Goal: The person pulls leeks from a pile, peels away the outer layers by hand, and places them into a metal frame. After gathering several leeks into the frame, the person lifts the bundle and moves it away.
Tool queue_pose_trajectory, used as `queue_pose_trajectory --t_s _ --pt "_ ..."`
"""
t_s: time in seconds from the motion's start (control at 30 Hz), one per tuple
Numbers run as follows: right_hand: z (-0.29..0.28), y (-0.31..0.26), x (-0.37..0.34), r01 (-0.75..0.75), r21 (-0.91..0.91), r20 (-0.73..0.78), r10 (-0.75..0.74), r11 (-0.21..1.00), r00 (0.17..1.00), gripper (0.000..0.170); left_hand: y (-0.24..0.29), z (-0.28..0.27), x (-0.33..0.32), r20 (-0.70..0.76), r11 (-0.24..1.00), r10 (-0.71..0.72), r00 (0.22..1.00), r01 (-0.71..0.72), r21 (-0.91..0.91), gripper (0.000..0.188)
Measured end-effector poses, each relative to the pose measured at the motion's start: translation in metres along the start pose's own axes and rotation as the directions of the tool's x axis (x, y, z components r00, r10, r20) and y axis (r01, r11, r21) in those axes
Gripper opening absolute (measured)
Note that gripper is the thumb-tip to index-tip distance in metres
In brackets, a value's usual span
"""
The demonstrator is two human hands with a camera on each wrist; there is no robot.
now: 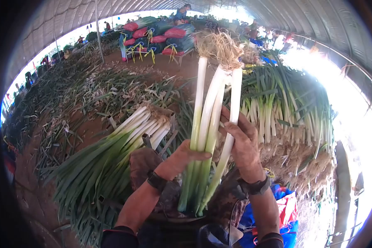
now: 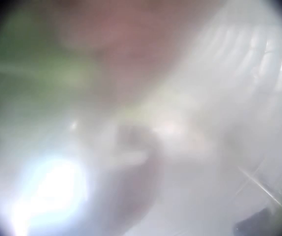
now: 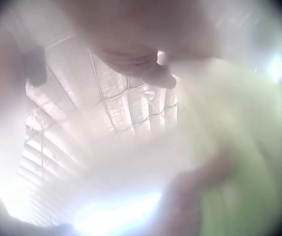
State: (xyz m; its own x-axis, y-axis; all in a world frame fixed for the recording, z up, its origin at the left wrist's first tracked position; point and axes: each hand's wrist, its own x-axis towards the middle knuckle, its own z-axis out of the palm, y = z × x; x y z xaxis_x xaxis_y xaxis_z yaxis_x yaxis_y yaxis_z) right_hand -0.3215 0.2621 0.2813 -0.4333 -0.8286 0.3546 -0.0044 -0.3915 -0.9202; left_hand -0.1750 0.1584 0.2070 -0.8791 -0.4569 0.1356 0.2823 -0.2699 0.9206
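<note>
Several leeks (image 1: pixel 203 124) stand upright before the body in the head view, brown roots up and green ends down. My left hand (image 1: pixel 178 160) grips this small bunch low on the stems, its thumb laid across the front. Higher on the right, my right hand (image 1: pixel 244 151) holds the rightmost leek (image 1: pixel 234 97) between thumb and fingers. That stem slants down toward the lower ends of the others. In the right wrist view, pale green stems (image 3: pixel 234 137) blur close to the camera beside the fingers. The left wrist view is mostly blur.
A bundle of leeks (image 1: pixel 115 144) lies on a metal rack at left. A large leek heap (image 1: pixel 285 99), roots toward me, lies at right. Loose leaves (image 1: pixel 103 89) litter the ground. Red-and-green packed sacks (image 1: pixel 157 39) are stacked behind. Blue-and-red fabric (image 1: pixel 287 211) lies by the right forearm.
</note>
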Motion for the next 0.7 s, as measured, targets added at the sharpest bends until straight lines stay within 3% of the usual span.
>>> queue_pose_trajectory --t_s 0.03,0.07,0.1,0.17,0.23,0.3,0.37,0.43,0.5,0.57,0.63,0.7 --pt "0.0 0.0 0.0 0.011 -0.043 -0.003 -0.011 0.999 1.0 0.053 -0.002 0.0 0.002 -0.02 0.998 0.018 1.0 -0.017 0.064 0.029" --pt "0.0 -0.001 -0.004 0.097 -0.23 -0.002 -0.1 0.968 0.995 0.049 -0.002 -0.001 0.006 -0.014 0.998 0.018 1.0 -0.017 0.061 0.029" --pt "0.004 -0.007 -0.011 0.091 -0.234 -0.003 -0.094 0.968 0.996 0.049 -0.002 -0.003 0.009 -0.021 1.0 0.002 1.0 -0.002 0.006 0.03" --pt "0.015 -0.022 -0.027 0.233 -0.312 -0.094 -0.274 0.921 0.957 0.047 -0.005 -0.01 0.008 -0.036 0.998 -0.024 0.999 0.022 -0.052 0.031" --pt "0.009 -0.028 -0.033 0.32 -0.083 -0.131 -0.329 0.944 0.935 0.046 -0.009 -0.021 0.011 -0.006 0.988 -0.038 0.999 0.037 -0.149 0.033" --pt "-0.008 -0.02 -0.027 0.293 -0.139 -0.182 -0.316 0.946 0.931 0.043 -0.012 -0.022 0.009 -0.003 0.984 -0.024 1.0 0.023 -0.177 0.034" --pt "-0.011 0.01 -0.013 0.211 0.032 -0.115 -0.206 0.977 0.972 0.044 -0.009 -0.014 0.005 0.074 0.992 -0.072 0.995 0.079 -0.1 0.04" --pt "-0.008 0.017 -0.006 0.043 -0.24 0.115 -0.015 0.97 0.993 0.037 -0.024 -0.003 0.001 0.096 0.995 -0.095 0.991 0.096 -0.003 0.04" --pt "-0.014 0.021 0.003 -0.222 -0.046 0.148 0.226 0.974 0.963 0.034 -0.027 -0.004 0.004 0.107 0.991 -0.104 0.989 0.094 0.096 0.04" --pt "-0.017 0.022 -0.002 -0.225 0.002 0.096 0.224 0.974 0.97 0.036 -0.032 -0.007 0.0 0.075 0.979 -0.19 0.979 0.195 -0.059 0.041" --pt "-0.013 0.019 -0.003 -0.21 0.05 0.052 0.208 0.976 0.977 0.038 -0.031 -0.007 0.001 0.105 0.982 -0.155 0.982 0.164 -0.093 0.043" --pt "-0.004 0.013 -0.007 -0.242 0.249 -0.075 0.268 0.938 0.961 0.041 -0.032 -0.01 0.001 0.125 0.983 -0.124 0.984 0.139 -0.121 0.044"
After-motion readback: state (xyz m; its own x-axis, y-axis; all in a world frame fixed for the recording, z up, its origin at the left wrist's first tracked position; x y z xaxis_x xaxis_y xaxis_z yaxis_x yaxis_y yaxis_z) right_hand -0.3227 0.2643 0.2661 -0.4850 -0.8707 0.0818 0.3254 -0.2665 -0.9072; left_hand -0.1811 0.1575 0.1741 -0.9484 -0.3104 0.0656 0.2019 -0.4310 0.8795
